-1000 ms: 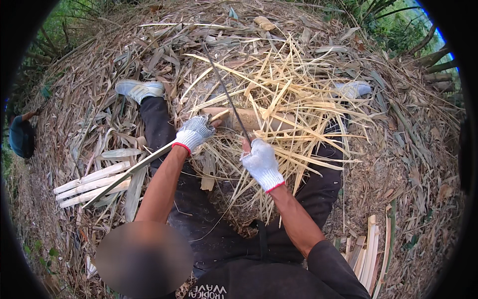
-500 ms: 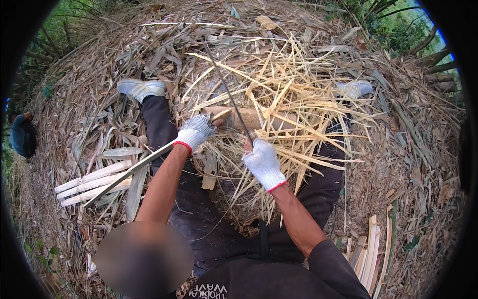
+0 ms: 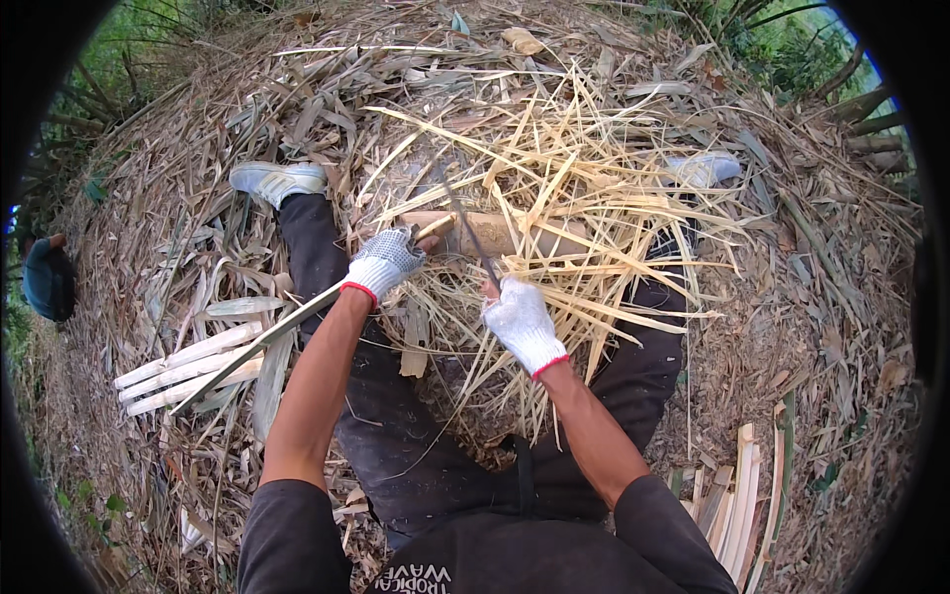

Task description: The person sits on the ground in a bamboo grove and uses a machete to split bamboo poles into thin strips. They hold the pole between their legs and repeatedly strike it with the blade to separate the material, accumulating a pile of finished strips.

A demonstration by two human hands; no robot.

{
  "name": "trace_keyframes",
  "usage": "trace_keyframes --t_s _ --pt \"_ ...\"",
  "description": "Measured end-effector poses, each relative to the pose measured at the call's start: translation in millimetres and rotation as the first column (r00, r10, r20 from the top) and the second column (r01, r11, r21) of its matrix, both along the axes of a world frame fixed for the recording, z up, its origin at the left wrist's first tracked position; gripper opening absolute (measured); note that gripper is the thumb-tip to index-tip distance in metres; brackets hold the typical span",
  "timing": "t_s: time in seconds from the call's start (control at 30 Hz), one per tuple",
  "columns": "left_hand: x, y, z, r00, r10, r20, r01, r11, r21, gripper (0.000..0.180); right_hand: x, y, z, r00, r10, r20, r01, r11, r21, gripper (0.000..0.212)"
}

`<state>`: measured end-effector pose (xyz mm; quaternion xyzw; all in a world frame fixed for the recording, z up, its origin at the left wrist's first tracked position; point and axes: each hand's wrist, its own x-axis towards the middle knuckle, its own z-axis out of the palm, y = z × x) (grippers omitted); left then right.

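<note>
- Left hand [image 3: 386,262], in a dotted glove: clamped on a bamboo strip [image 3: 259,346], whose short end projects past the fingers over a bamboo log [image 3: 493,234]. This grip should be firm, with the fingers well behind any cut.
- Right hand [image 3: 520,315], in a white glove: closed around the lower end of a dark blade [image 3: 466,223], which slants up and away across the log; the handle is hidden. Contact between blade and strip cannot be judged.
- For clean paring, a low, even blade angle would probably serve best; too steep an angle could make the edge dig in.
- The log would likely give steady support beneath the projecting end, and the stroke is best directed clear of both legs.
- Bamboo strip, appearance: long, narrow and fairly straight; grey-green along its rear length, pale tan at the projecting end. It runs from beside the pale strips [image 3: 184,373] at lower left, past the left forearm, to the log.
</note>
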<state>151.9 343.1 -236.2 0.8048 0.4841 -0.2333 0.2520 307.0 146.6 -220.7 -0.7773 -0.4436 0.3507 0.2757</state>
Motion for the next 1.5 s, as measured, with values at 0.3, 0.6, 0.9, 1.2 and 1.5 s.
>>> trace_keyframes --t_s 0.3,0.6,0.9,1.2,1.5 --pt "-2.9 -2.0 -1.6 1.0 0.004 -0.009 -0.004 1.0 0.001 0.069 2.6 11.7 29.6 0.997 -0.064 0.045 0.047 0.953 0.298 0.039" --pt "-9.9 1.9 -12.4 0.999 -0.02 0.043 0.017 0.998 0.058 0.068 8.6 -11.1 -2.8 0.996 0.063 -0.062 -0.072 0.984 -0.164 0.029" --pt "3.9 -0.9 2.4 0.999 -0.034 -0.002 0.034 0.999 0.032 0.065 2.7 -0.4 -10.4 0.995 -0.06 -0.073 0.067 0.994 0.088 0.027" --pt "-5.5 1.5 -9.4 0.999 -0.016 -0.05 0.016 1.0 -0.002 0.068 10.8 6.3 15.8 0.996 -0.017 -0.084 0.023 0.997 0.074 0.026" --pt "-2.9 -2.0 -5.6 0.998 -0.066 -0.017 0.067 0.996 0.054 0.066 13.4 -10.7 -33.4 0.996 0.057 -0.069 -0.064 0.992 -0.11 0.03"
